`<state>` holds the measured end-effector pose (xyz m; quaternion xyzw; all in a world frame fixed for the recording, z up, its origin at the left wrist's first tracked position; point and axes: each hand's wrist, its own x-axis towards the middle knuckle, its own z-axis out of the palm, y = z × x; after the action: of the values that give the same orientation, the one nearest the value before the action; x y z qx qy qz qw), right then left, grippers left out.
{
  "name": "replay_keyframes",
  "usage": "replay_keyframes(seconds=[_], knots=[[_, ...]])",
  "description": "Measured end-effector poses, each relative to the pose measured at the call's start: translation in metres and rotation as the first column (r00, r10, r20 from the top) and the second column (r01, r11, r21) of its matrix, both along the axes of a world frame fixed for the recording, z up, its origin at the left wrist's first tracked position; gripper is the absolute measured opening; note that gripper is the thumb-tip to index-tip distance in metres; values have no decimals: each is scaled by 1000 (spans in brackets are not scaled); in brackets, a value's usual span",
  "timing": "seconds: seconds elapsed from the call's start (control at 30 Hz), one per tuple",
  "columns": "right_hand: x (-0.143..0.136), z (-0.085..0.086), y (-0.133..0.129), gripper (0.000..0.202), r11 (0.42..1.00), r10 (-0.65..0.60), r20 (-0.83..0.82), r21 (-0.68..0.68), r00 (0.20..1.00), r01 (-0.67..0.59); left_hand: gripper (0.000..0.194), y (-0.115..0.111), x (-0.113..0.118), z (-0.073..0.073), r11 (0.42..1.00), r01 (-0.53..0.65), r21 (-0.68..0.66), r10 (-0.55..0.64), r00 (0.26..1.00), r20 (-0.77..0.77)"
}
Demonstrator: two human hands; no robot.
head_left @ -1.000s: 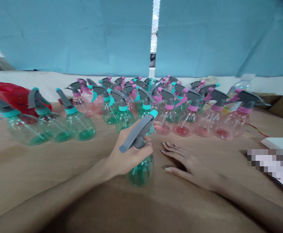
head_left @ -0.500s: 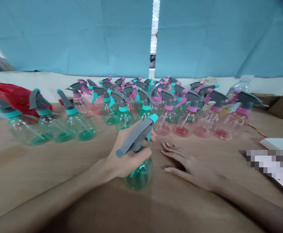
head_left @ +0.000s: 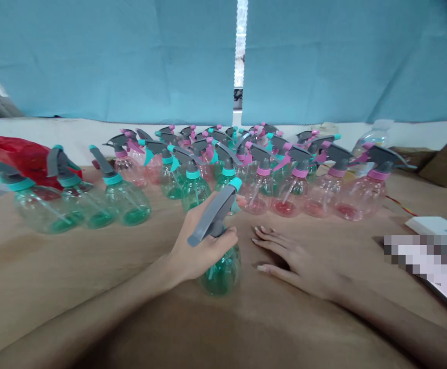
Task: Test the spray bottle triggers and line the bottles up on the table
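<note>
In the head view, the left hand (head_left: 194, 243) is wrapped around the upper part of a green spray bottle (head_left: 223, 279), thumb on the near side, under the grey sprayer head (head_left: 212, 215). This bottle is at the middle front, nearer than the others. Whether its base touches the table (head_left: 92, 287), I cannot say surely, because the image of it is somewhat soft. The right hand (head_left: 298, 259) rests palm down on the table, apart from the bottle, its fingers stretched, its thumb spread away; it holds nothing.

As for the progress, I judge that the held bottle has its sprayer head already fitted, as have the three green bottles (head_left: 127, 202) on the left and the pink bottles (head_left: 288, 197) in the front row on the right. What is left, it seems, concerns only this held bottle, which is not yet released.
</note>
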<state>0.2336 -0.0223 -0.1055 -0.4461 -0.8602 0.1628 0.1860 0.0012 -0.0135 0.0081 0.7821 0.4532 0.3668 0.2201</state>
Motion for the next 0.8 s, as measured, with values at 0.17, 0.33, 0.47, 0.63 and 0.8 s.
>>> replay_keyframes(seconds=[0.17,0.33,0.47,0.63,0.8], knots=[[-1,1,1,59,1000,16,1,25,1000,-16,39,-1,4,-4,998,40,-53,-36,997,72],[-2,3,0,61,1000,5,-32,26,999,-5,38,2,4,-8,997,67,-36,-62,992,105],[-10,17,-9,64,999,-41,-57,-22,998,39,33,4,4,-11,995,94,-14,-91,985,146],[-35,51,-26,60,999,-36,-111,-31,993,33,34,4,0,-16,995,82,61,-91,983,163],[-72,79,-29,56,997,-77,-156,12,985,79,44,2,-8,-18,998,-27,63,17,988,155]])
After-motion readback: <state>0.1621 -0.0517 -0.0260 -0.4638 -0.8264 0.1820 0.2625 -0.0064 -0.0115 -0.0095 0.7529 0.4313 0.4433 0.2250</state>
